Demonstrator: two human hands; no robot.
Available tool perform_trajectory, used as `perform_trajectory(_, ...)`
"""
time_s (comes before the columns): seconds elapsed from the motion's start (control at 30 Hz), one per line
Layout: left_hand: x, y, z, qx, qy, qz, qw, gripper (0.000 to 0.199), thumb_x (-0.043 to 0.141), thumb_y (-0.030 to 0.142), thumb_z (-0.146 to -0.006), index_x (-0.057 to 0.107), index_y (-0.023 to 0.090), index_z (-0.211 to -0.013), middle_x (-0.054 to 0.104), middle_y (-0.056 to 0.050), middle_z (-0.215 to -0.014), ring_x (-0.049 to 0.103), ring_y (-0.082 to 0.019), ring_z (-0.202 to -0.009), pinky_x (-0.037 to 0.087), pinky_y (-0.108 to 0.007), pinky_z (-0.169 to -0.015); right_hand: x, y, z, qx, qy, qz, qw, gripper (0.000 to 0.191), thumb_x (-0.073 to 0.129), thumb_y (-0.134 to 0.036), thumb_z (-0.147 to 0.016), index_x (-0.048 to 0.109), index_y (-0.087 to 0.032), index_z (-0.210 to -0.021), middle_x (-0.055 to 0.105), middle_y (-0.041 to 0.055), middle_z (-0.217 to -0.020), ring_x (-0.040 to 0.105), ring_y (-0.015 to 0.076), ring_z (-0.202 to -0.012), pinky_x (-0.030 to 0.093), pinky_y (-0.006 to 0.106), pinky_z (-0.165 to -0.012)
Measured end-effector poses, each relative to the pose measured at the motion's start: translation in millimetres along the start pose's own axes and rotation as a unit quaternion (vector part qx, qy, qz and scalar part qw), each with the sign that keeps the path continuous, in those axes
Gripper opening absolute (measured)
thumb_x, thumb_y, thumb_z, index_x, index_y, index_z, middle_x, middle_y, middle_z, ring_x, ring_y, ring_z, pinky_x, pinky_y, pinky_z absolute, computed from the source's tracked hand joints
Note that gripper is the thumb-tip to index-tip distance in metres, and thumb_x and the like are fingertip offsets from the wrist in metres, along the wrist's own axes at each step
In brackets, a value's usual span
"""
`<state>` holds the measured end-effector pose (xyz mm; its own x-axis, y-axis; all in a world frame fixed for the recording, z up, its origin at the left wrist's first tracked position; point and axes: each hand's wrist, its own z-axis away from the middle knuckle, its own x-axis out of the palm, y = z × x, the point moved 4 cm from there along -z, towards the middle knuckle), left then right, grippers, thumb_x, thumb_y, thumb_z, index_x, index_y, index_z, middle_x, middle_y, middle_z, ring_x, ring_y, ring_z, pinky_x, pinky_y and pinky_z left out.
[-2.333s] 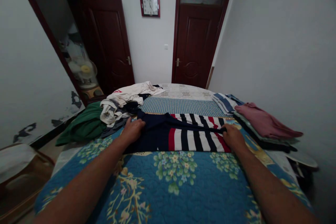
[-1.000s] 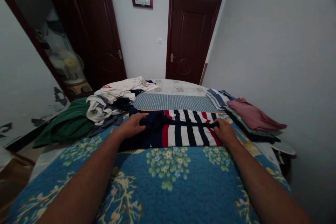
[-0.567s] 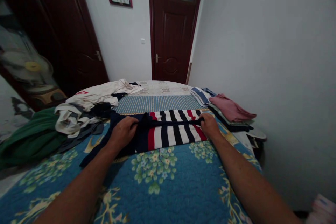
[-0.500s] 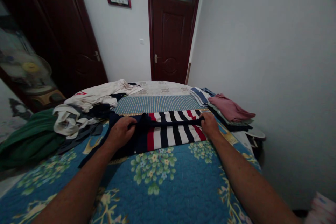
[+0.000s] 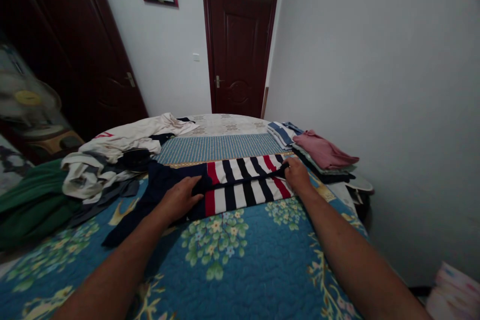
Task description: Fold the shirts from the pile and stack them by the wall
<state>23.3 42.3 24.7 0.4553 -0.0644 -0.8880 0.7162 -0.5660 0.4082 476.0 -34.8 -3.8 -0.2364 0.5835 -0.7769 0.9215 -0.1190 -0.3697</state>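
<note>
Left hand (image 5: 179,201) shifted rightward along the striped garment (image 5: 240,194), pinching its navy fold; long axis runs across to right hand (image 5: 298,176), clenched on its end.

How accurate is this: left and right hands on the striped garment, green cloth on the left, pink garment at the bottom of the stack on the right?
One error: the pink garment is on top of the stack, not at the bottom; head view shows it. The left hand and right hand are on the striped garment, green cloth on the left.
</note>
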Motion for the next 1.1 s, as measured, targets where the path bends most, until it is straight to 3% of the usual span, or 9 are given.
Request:
perform_trajectory(0.17,-4.3,2,0,0.03,-0.001,0.055,0.998,0.032,0.062,0.024,-0.087,0.074,0.025,-0.117,0.073,-0.007,-0.111,0.071,-0.028,-0.107,0.057,-0.042,-0.101,1,8,-1,0.035,0.017,-0.051,0.998,0.035,0.049,-0.009,-0.08,0.072,-0.021,-0.102,0.074,0.009,-0.104,0.065,0.0257,-0.102,0.049,0.035,-0.097)
perform_trajectory(0.3,1.1,7,3,0.027,0.049,0.061,0.997,0.068,0.071,0.024,-0.083,0.059,0.025,-0.15,0.061,-0.012,-0.148,0.061,-0.031,-0.136,0.049,-0.046,-0.116,5,9,-1,0.009,0.043,-0.07,0.997,0.036,0.049,-0.009,-0.074,0.072,-0.022,-0.098,0.073,0.0091,-0.108,0.065,0.0259,-0.108,0.049,0.037,-0.102)
perform_trajectory(0.37,8.6,7,3,0.003,0.037,0.049,0.998,0.078,0.072,0.025,-0.085,0.05,0.024,-0.159,0.062,-0.014,-0.149,0.062,-0.031,-0.136,0.05,-0.046,-0.115,8,9,-1,-0.007,0.042,-0.073,0.996,0.035,0.049,-0.008,-0.073,0.071,-0.021,-0.096,0.073,0.0095,-0.108,0.065,0.0259,-0.109,0.049,0.038,-0.104)
perform_trajectory(0.5,13.6,10,0,0.013,0.004,-0.009,1.0,0.038,0.065,0.015,-0.089,0.074,0.021,-0.125,0.075,-0.01,-0.117,0.07,-0.028,-0.113,0.054,-0.043,-0.103,10,11,-1,-0.008,0.03,-0.074,0.997,0.034,0.048,-0.008,-0.073,0.071,-0.021,-0.095,0.073,0.01,-0.109,0.066,0.0255,-0.111,0.049,0.037,-0.107)
perform_trajectory(0.6,8.6,16,2,0.042,0.021,-0.05,0.998,0.02,0.065,0.013,-0.089,0.077,0.021,-0.102,0.074,-0.01,-0.11,0.068,-0.029,-0.107,0.053,-0.043,-0.098,10,14,-2,0.012,0.034,-0.071,0.997,0.035,0.049,-0.009,-0.074,0.072,-0.022,-0.097,0.074,0.0101,-0.117,0.066,0.0261,-0.116,0.049,0.039,-0.111)
perform_trajectory(0.77,6.5,23,6,0.048,0.069,-0.012,0.996,0.052,0.07,0.014,-0.089,0.066,0.022,-0.14,0.07,-0.012,-0.133,0.065,-0.029,-0.122,0.052,-0.042,-0.103,10,12,-3,-0.006,0.029,-0.07,0.997,0.038,0.05,-0.01,-0.073,0.074,-0.02,-0.101,0.074,0.0122,-0.122,0.065,0.0277,-0.12,0.048,0.042,-0.113)
perform_trajectory(0.83,9.8,22,5,0.03,0.047,-0.018,0.998,0.057,0.068,0.013,-0.09,0.065,0.024,-0.145,0.074,-0.011,-0.126,0.067,-0.029,-0.117,0.052,-0.043,-0.1,11,11,-2,-0.013,0.017,-0.058,0.998,0.037,0.05,-0.009,-0.073,0.074,-0.02,-0.1,0.074,0.0122,-0.121,0.065,0.0274,-0.12,0.048,0.041,-0.113)
perform_trajectory(0.97,11.0,30,7,0.088,-0.009,-0.025,0.996,0.029,0.065,0.007,-0.086,0.08,0.024,-0.104,0.078,-0.005,-0.106,0.068,-0.026,-0.105,0.051,-0.039,-0.096,10,10,-1,-0.017,-0.001,-0.035,0.999,0.038,0.05,-0.008,-0.074,0.075,-0.02,-0.1,0.074,0.0117,-0.114,0.065,0.0267,-0.114,0.049,0.038,-0.107)
perform_trajectory(1.1,6.3,40,13,0.125,-0.084,0.097,0.984,0.009,0.072,0.025,-0.092,0.078,0.022,-0.097,0.077,-0.003,-0.093,0.069,-0.019,-0.085,0.053,-0.029,-0.079,10,10,-1,-0.017,-0.014,-0.011,1.0,0.036,0.05,-0.008,-0.073,0.075,-0.018,-0.096,0.073,0.0129,-0.109,0.066,0.0264,-0.108,0.05,0.035,-0.103)
